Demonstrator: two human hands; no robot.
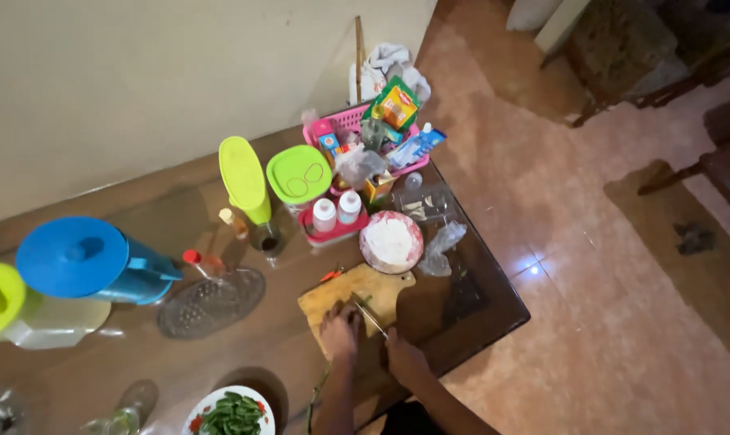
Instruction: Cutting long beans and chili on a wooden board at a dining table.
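A pale wooden cutting board, flat and with a short handle tab at its far right corner, is seen lying near the front edge of a dark, glossy table. The left hand is pressed down on the board with its fingers curled narrow over something small and green, too small to be made out. The right hand is closed around the handle of a slim metal knife, whose blade is laid across the board just beside the left hand. Just beyond the board a round bowl with a reddish rim, filled with something white and powdery, is set, and a crumpled clear plastic bag is found to its right. At the near edge, left of the arms, a white plate heaped with cut green pieces is placed. Farther left a round blue plastic lid is carried by a jug, and a patterned clear glass dish is laid flat near it.
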